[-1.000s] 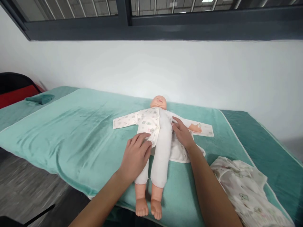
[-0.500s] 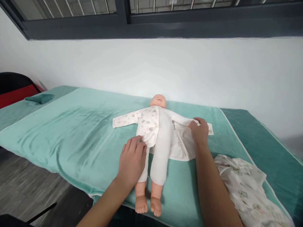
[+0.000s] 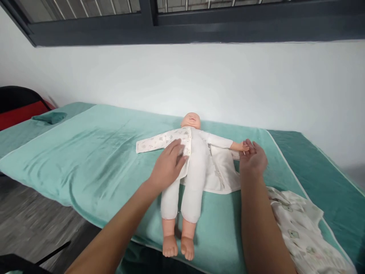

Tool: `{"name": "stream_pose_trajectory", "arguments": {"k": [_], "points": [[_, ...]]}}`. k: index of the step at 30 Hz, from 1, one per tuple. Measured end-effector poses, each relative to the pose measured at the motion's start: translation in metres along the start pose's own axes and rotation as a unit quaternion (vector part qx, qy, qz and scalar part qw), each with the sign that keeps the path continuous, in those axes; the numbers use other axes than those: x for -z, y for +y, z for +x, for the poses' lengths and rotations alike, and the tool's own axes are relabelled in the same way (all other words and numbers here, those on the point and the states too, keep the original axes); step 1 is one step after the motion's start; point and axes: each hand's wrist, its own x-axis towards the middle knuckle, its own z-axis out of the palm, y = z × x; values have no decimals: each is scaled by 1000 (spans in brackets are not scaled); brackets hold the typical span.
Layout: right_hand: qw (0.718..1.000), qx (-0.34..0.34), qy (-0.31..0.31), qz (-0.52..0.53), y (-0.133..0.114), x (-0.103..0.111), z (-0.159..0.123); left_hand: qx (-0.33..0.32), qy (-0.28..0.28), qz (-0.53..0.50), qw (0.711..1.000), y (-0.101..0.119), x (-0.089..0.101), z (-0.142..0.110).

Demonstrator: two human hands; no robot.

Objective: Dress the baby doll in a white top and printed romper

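Observation:
A baby doll [image 3: 196,175] with a white cloth body lies on its back, its feet toward me. A white printed baby shirt [image 3: 148,144] has one sleeve over the doll's arm on the left, and a front panel lies across the chest. The shirt's other half is spread under the doll's bare-handed arm on the right. My left hand [image 3: 168,164] rests over the front panel, fingers stretched and thumb apart. At the doll's hand [image 3: 243,146], my right hand [image 3: 253,156] is turned palm up with its fingers curled against it.
Another piece of printed baby clothing [image 3: 302,232] lies crumpled at the right, beside my forearm. A green velvety sheet [image 3: 85,152] covers the bed, which stands against a white wall [image 3: 182,80] under a dark window frame [image 3: 182,34]. A red and black chair [image 3: 23,106] is at far left.
My left hand has moved up from the shirt's lower edge to its front. My right hand has shifted right and turned palm up; the doll's arm is stretched out with its hand showing.

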Motion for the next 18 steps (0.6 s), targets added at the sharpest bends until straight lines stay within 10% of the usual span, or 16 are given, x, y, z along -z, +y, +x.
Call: {"name": "stream_pose_trajectory", "arguments": {"k": [6,13,18], "points": [[995,-77,-18,54,-3,-16,-10,-3,-94,18,995,-8,-15,69],[992,-30,-93,86,-6,-18,-16,-103,-132,108,980,33,-34,119],[987,2,-142,77,-9,-19,-20,-145,-265,147,942,58,-65,147]]}}
